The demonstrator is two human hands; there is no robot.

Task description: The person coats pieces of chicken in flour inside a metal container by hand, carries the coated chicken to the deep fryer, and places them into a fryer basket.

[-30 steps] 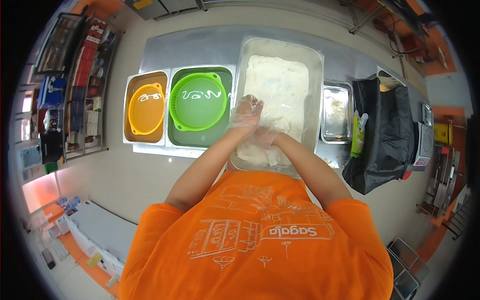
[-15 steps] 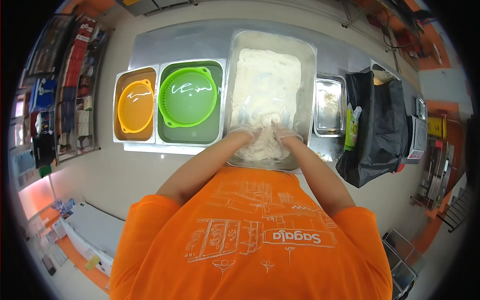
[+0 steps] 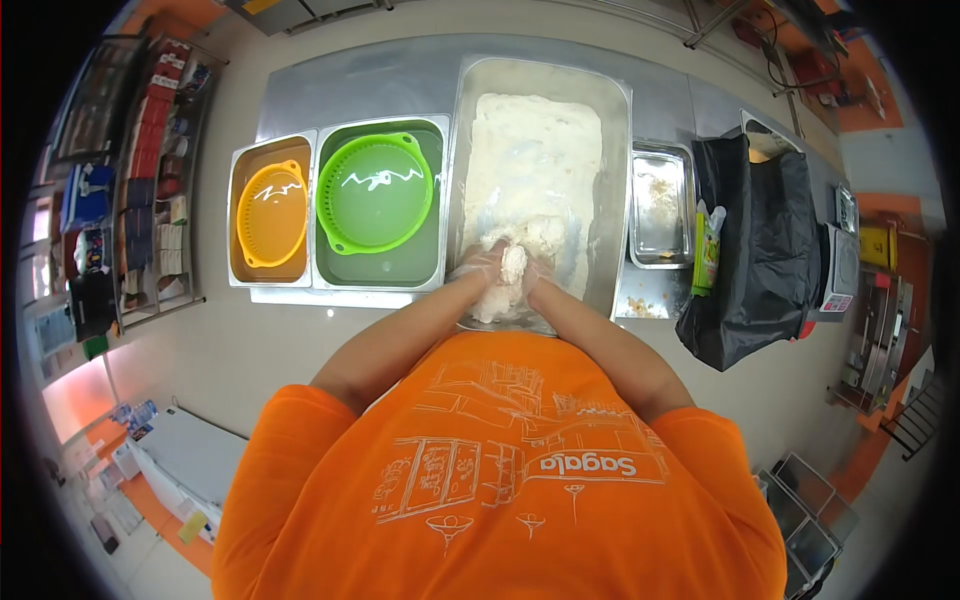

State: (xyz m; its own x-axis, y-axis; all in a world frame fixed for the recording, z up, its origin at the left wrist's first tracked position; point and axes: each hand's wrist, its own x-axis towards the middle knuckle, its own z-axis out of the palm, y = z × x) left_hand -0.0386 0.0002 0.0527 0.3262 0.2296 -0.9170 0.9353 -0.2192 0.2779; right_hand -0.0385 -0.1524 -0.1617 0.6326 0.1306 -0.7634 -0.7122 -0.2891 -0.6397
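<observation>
A long metal tray (image 3: 612,160) holds a wide layer of white batter-like mixture (image 3: 540,150). At its near end my left hand (image 3: 483,264) and my right hand (image 3: 535,272), both in clear plastic gloves, come together around a pale coated lump (image 3: 513,264). The lump shows between the two hands, with fingers closed about it from either side. More loose white mixture lies just below and beyond the hands. My fingertips are partly hidden by the lump and the mixture.
Left of the tray, a green basket (image 3: 375,240) and an orange basket (image 3: 272,215) sit in liquid-filled metal containers. To the right are a small metal tray (image 3: 660,205) with crumbs, a green-and-white packet (image 3: 708,250) and a black bag (image 3: 765,250).
My hands were together higher over the tray, then lowered apart into the mixture. Now they have closed together around a lump of it.
</observation>
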